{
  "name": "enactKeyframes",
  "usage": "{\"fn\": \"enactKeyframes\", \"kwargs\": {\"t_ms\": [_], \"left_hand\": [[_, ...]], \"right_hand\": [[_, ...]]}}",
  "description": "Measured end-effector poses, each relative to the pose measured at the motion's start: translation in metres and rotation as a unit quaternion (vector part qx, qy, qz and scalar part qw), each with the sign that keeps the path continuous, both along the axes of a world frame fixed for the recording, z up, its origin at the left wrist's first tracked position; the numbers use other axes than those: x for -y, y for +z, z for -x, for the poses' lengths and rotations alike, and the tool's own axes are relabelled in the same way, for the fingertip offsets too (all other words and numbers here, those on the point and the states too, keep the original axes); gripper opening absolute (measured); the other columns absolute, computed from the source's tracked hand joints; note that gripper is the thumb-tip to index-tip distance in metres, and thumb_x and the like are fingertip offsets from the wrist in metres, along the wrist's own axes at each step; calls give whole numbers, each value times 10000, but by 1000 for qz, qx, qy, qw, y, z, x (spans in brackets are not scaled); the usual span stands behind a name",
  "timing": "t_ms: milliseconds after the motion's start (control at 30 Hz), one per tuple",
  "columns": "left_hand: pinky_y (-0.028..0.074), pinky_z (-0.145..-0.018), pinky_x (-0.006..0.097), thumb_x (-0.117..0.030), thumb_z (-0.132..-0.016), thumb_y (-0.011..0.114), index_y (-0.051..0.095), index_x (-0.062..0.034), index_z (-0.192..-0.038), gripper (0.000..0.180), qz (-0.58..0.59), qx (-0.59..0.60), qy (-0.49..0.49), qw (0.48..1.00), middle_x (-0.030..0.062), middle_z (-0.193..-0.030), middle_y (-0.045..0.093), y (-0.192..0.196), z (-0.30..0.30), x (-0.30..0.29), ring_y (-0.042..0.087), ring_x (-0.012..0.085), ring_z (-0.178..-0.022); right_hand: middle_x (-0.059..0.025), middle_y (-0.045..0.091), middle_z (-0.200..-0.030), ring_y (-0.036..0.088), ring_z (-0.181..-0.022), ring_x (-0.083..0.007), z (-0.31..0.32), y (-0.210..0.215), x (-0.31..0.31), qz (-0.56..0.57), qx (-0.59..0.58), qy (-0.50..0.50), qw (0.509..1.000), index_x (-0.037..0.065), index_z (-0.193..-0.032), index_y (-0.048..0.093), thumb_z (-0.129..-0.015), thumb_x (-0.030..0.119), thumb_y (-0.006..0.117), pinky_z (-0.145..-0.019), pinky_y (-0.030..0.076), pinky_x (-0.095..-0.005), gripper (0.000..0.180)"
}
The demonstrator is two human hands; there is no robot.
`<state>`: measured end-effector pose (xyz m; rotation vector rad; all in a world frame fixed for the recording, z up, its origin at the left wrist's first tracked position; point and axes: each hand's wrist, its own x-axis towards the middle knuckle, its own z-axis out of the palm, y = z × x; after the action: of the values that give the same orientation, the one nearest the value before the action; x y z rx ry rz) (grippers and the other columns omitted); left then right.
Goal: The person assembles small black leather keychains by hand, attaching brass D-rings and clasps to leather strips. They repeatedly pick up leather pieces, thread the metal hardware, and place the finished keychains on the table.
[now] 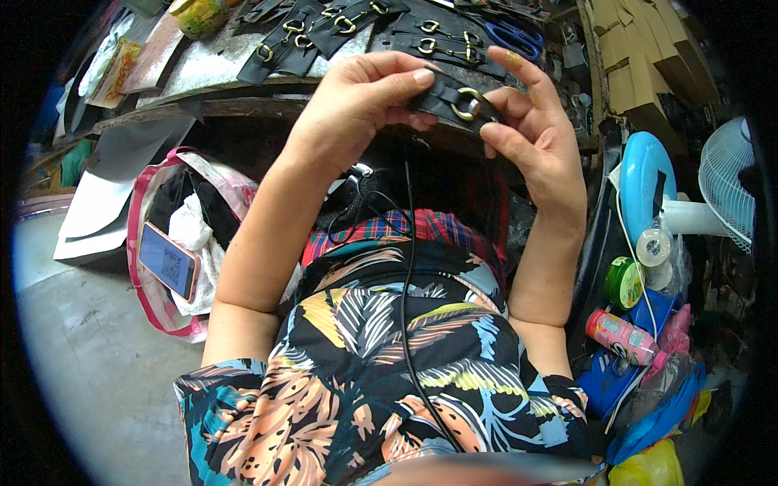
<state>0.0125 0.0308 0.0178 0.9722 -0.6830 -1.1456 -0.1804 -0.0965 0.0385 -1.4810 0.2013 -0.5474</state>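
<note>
A short black leather strap [439, 95] with a brass-coloured ring [455, 106] is stretched between my hands above the near edge of the workbench. My left hand [369, 91] pinches its left end between thumb and fingers. At the other end, the thumb and fingers of my right hand [541, 134] are closed on the strap close to the ring, with one finger raised free. Beyond my left hand, several similar black straps [301, 31] with brass rings lie on the bench. More ringed straps [442, 42] rest just behind the held one, beside blue-handled scissors [515, 39].
A yellow jar [198, 16] stands on the bench [219, 74] at the far left. Left of me, a phone [168, 261] lies on a pink-edged bag [136, 235]. To the right are a fan [725, 182], a pink bottle [620, 336], a green tub [623, 283] and cardboard [636, 81].
</note>
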Motion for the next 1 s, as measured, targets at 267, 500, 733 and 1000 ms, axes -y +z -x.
{"fn": "enactKeyframes", "kwargs": {"t_ms": [267, 500, 733, 1000], "left_hand": [[609, -677, 253, -166, -958, 698, 685, -1, -1097, 216, -48, 113, 46, 991, 7, -867, 640, -1, -7, 1, 630, 72, -704], [630, -682, 255, -135, -945, 710, 682, 41, -1084, 225, -86, 113, 65, 988, 7, -793, 588, -2, -11, 2, 617, 77, -679], [608, -670, 243, -150, -944, 712, 680, 40, -1096, 246, -74, 111, 67, 989, 13, -791, 595, 0, -9, 3, 658, 103, -677], [632, -734, 272, -157, -965, 695, 673, 28, -1074, 216, -36, 69, 11, 997, 7, -823, 615, 6, 6, 10, 638, 82, -738]], "right_hand": [[-165, 659, -1143, 674, -999, -166, 19, -13, 30, -66, 15, -27, 997, 15, -1512, 357, -888, 65, 707, -838, 573, -287, 717], [-275, 653, -1183, 692, -1068, -249, 26, -10, 32, -79, 17, -54, 995, 11, -1515, 339, -913, -15, 528, -922, 580, -349, 632], [-192, 679, -1166, 659, -1081, -194, 17, -17, 29, 67, -6, -129, 989, 7, -1482, 423, -840, -52, 692, -1003, 491, -305, 698], [-72, 647, -1025, 631, -841, -165, -13, -17, -7, 355, 8, -239, 904, 57, -1136, 694, -849, 135, 784, -735, 556, -280, 311]]}}
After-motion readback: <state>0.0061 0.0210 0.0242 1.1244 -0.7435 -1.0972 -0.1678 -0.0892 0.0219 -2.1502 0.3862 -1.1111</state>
